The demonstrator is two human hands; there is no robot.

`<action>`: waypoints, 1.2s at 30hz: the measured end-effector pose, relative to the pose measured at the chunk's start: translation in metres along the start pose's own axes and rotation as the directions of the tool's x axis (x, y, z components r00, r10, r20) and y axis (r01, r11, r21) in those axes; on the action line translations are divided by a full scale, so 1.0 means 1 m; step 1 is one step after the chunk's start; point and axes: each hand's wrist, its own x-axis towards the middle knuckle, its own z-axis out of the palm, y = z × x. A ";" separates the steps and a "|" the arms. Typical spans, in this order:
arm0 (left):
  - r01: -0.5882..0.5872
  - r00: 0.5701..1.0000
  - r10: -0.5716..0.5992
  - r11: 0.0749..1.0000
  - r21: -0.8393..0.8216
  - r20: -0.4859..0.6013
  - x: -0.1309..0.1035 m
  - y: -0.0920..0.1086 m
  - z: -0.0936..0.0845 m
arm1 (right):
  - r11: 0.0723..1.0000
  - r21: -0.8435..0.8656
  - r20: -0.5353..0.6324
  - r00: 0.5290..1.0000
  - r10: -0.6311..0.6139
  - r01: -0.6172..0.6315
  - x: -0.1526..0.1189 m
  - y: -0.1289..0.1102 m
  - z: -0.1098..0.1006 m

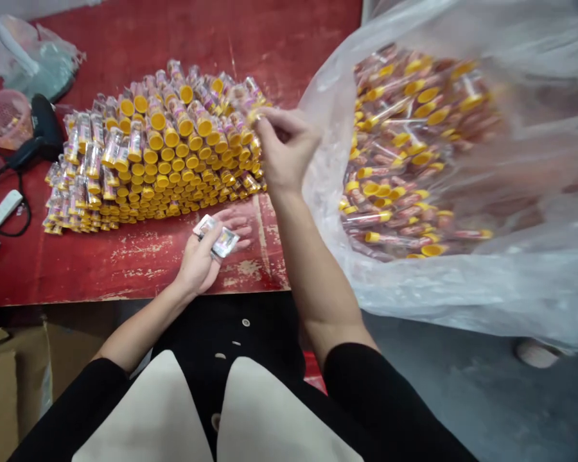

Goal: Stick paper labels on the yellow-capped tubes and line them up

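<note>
My left hand (pixel 200 256) is palm up near the table's front edge, its thumb pressing a small stack of printed labels (pixel 224 242) against the palm while the other fingers stretch out. At the right end of a big pile of clear tubes with yellow caps (pixel 164 154), my right hand (pixel 286 144) pinches one capped tube (pixel 245 106), partly blurred and partly behind the fingers. Tubes in the pile lie stacked on their sides, yellow ends toward me, and many show a printed label.
A large clear plastic bag (pixel 414 282) on the right holds many loose yellow-capped tubes (pixel 399 192). On the left of the red table (pixel 289 38) are a black handheld scanner (pixel 45 131), a pink basket (pixel 7 119) and a cable with a white tag (pixel 6 209). Cardboard boxes (pixel 17 385) stand below.
</note>
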 end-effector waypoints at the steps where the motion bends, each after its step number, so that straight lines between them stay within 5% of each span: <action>1: 0.010 1.000 -0.010 1.000 0.015 -0.007 -0.002 0.001 -0.004 | 1.000 -0.024 0.039 0.999 -0.001 0.002 0.015 0.004 0.006; 4: 0.022 0.997 -0.016 0.996 0.082 -0.069 -0.006 0.004 -0.019 | 0.996 -0.092 0.107 0.994 0.027 -0.017 0.033 0.022 -0.009; 10: 0.102 0.976 -0.084 0.991 0.084 -0.199 0.001 -0.003 -0.031 | 0.820 -0.518 0.000 0.959 0.285 -0.243 0.027 0.111 -0.137; 13: 0.152 0.966 -0.142 0.988 0.028 -0.215 0.004 -0.013 -0.018 | 0.814 -0.499 -0.018 0.943 0.332 -0.296 0.021 0.137 -0.163; 16: 0.117 0.962 -0.123 0.992 -0.037 -0.245 0.007 -0.019 -0.005 | 0.881 -0.386 -0.093 0.962 0.257 -0.273 -0.003 0.115 -0.162; 20: 0.073 0.966 -0.094 0.993 -0.097 -0.239 0.011 -0.026 0.004 | 0.978 0.096 -0.131 0.972 0.195 -0.184 -0.068 0.030 -0.153; 22: 0.057 0.969 -0.084 0.991 -0.119 -0.231 0.012 -0.029 0.006 | 0.904 0.379 -0.046 0.972 0.230 -0.196 -0.105 -0.010 -0.141; 24: 0.014 0.969 -0.045 0.991 -0.129 -0.241 0.012 -0.033 0.008 | 0.839 0.478 -0.005 0.954 0.299 -0.261 -0.137 -0.037 -0.124; 30: -0.142 0.918 0.104 0.987 -0.072 -0.383 0.011 -0.037 0.011 | 0.767 0.559 -0.051 0.909 0.413 -0.316 -0.191 -0.050 -0.090; 36: -0.063 0.939 0.037 0.996 -0.064 -0.343 0.006 -0.036 0.012 | 0.826 0.536 -0.113 0.954 0.277 -0.177 -0.193 -0.052 -0.082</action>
